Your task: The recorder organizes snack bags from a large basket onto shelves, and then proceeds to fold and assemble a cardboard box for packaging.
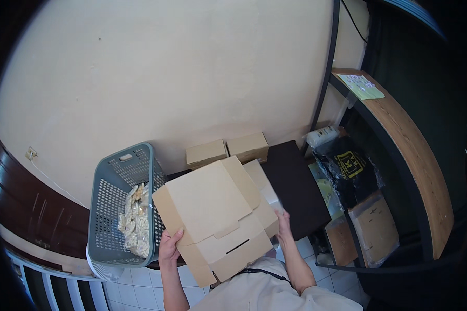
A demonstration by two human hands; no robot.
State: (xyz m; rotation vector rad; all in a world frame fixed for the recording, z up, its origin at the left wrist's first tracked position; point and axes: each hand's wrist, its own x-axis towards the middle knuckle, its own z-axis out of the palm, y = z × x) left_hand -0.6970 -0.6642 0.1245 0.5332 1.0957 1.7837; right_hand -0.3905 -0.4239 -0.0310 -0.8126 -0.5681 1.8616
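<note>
A flat, partly folded cardboard box [206,202] with flaps and a dark slot is held out in front of my body. My left hand [171,245] grips its left edge, thumb on top. At its right edge is my right hand [283,225], fingers mostly hidden; which piece it grips there cannot be told fully. A pale, shiny flat piece [270,190] lies behind the box, near the right fingertips. Past it are two closed cardboard boxes [206,152] on a dark-covered table [292,182], against the wall.
Left of the box stands a grey-green perforated plastic basket [151,202] with small clear packets [136,225] inside. To the right, a wood-topped shelf [408,132] holds a paper sheet [361,86]; below are a black plastic bag [348,167], a white roll [322,136] and a wrapped cardboard piece [374,229].
</note>
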